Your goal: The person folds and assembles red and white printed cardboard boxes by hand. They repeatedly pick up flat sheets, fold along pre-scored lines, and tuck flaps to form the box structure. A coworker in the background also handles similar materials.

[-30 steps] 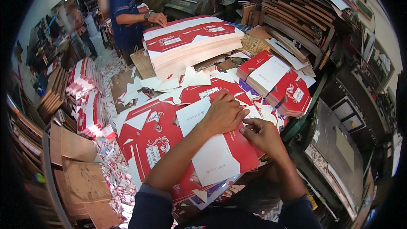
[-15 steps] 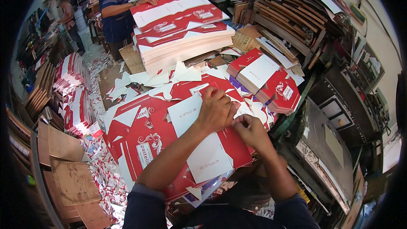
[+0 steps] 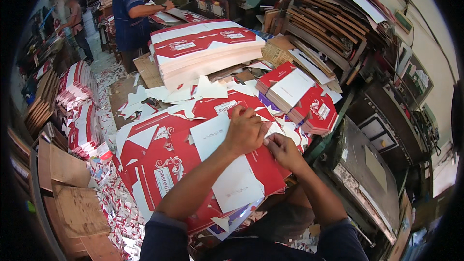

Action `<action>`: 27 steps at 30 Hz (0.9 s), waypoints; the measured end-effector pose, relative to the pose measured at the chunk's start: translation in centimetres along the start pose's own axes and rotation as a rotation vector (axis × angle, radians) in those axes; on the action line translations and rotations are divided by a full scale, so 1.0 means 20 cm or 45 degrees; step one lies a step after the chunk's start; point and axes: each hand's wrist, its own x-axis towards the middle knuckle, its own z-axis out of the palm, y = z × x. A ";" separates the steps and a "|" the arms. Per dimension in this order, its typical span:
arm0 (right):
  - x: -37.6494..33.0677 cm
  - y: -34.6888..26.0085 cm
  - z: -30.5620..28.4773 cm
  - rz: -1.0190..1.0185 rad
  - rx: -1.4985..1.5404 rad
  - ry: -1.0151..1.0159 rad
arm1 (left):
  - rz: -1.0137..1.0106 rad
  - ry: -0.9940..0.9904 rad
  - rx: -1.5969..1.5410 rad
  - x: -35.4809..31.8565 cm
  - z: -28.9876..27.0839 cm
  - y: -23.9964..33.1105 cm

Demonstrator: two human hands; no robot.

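A red-and-white printed card sheet (image 3: 237,183) lies on top of other printed sheets in front of me. My left hand (image 3: 245,131) rests on its far part, fingers curled closed at the edge. Close beside it, my right hand (image 3: 282,151) is closed in a pinch near the sheet's right edge; what its fingertips hold is hidden. White offcuts (image 3: 276,128) show just beyond both hands. Under and left of the sheet, larger red sheets (image 3: 179,152) with white ornament spread out, partly covered by my left forearm.
A tall stack of printed sheets (image 3: 208,55) stands beyond, and a smaller cut stack (image 3: 302,94) to the right. Paper scraps cover the floor (image 3: 123,203) at left. Wooden boards (image 3: 79,208) lean there. A metal machine (image 3: 369,179) is at right. A co-worker (image 3: 128,14) stands behind the tall stack.
The co-worker has taken the raised sheets off the tall stack and moved them away behind it. My hands stay almost where they were at the sheet's edge; the view has shifted slightly.
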 end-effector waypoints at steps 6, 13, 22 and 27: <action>-0.02 -0.13 0.03 -0.358 -0.627 0.094 | -0.013 0.012 0.033 -0.02 -0.01 -0.02; 0.12 0.04 -0.15 0.253 0.214 -0.505 | -0.028 0.019 -0.050 -0.04 0.00 -0.03; 0.15 0.00 -0.15 0.291 -0.200 -0.451 | -0.111 -0.056 -0.076 -0.11 0.07 -0.05; 0.10 -0.08 -0.06 -0.053 -1.058 -0.251 | -0.173 -0.232 0.021 -0.12 0.09 -0.06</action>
